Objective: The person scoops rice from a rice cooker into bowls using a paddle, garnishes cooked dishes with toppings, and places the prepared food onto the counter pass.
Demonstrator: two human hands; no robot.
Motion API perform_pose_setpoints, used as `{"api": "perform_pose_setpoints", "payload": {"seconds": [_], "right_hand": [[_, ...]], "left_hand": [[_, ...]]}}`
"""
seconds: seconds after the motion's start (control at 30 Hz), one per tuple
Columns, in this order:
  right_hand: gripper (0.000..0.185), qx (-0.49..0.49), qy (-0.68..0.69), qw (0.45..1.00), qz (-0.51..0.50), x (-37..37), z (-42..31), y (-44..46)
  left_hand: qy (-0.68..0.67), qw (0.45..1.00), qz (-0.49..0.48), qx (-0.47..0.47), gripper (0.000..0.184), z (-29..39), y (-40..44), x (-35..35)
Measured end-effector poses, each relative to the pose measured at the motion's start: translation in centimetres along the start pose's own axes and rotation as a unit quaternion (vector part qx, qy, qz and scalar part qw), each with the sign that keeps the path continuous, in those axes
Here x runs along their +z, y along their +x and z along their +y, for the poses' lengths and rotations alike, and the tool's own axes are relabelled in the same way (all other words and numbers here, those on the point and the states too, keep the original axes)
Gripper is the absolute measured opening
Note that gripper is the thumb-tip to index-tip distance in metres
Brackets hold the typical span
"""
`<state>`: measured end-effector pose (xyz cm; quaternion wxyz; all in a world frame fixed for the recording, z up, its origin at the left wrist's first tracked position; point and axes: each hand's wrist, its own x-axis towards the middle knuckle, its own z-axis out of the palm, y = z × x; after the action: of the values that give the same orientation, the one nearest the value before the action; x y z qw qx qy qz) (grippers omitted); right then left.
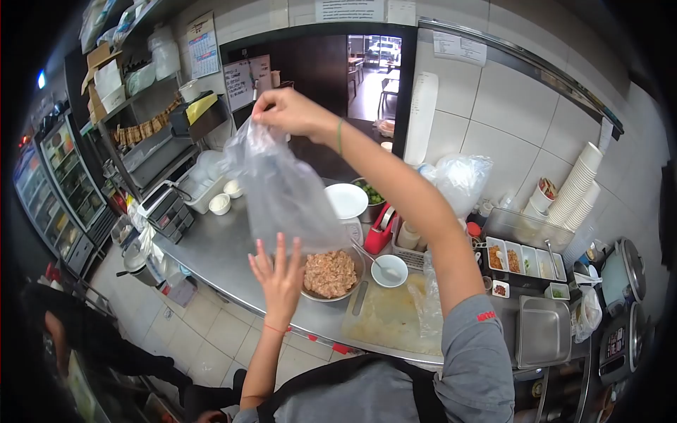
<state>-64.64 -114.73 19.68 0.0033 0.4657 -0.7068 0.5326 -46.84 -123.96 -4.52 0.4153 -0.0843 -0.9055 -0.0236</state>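
a clear bag hangs above the worktop, bunched in the right hand's pinching grip.
its long axis runs down from that grip, slanting rightward; the left hand, released and fingers spread, is nearer the lower edge, contact unclear. the plastic looks thin, cloudy and creased, its lower end near a bowl of meat.

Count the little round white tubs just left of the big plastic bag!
2. The nearer tub is on the metal counter; the farther tub is just behind it, closer to the plastic bag. The bag may hide more.
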Motion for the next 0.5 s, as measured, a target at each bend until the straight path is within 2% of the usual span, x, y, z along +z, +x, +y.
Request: {"api": "perform_pose_setpoints", "payload": {"seconds": [0.07, 0.17, 0.27, 0.3, 0.33, 0.37, 0.4, 0.5], "right_hand": [[0.011, 0.054, 0.11, 0.992, -0.023, 2.2, 2.5, 0.4], [0.008, 0.12, 0.241, 0.962, -0.043, 5.0, 6.0, 0.3], [0.009, 0.142, 0.318, 0.936, -0.044, 8.5, 9.4, -0.3], [0.009, 0.146, 0.332, 0.93, -0.058, 9.5, 10.4, -0.8], [0.023, 0.154, 0.317, 0.929, -0.114, 10.1, 11.1, -1.4], [0.029, 0.149, 0.302, 0.938, -0.086, 10.6, 11.8, -2.2], [0.036, 0.144, 0.286, 0.946, -0.056, 10.3, 11.4, -3.7], [0.058, 0.124, 0.197, 0.969, 0.079, 5.9, 13.8, -6.7]], "left_hand": [[-0.053, 0.996, -0.015, -0.073, 0.078, -1.7, -0.9, -1.3], [-0.133, 0.983, 0.094, -0.09, 0.074, -2.8, -3.0, -2.1], [-0.059, 0.992, 0.081, -0.071, 0.063, -4.8, -6.7, -0.4], [-0.082, 0.989, 0.057, -0.107, 0.062, -5.7, -7.9, -0.1], [-0.106, 0.983, 0.033, -0.143, 0.061, -6.7, -9.1, 0.0], [-0.13, 0.975, 0.009, -0.177, 0.059, -7.4, -10.0, 0.0], [-0.161, 0.963, 0.052, -0.21, 0.061, -7.8, -10.4, -0.4], [-0.194, 0.915, 0.054, -0.349, 0.06, -8.5, -11.6, -3.8]]}}
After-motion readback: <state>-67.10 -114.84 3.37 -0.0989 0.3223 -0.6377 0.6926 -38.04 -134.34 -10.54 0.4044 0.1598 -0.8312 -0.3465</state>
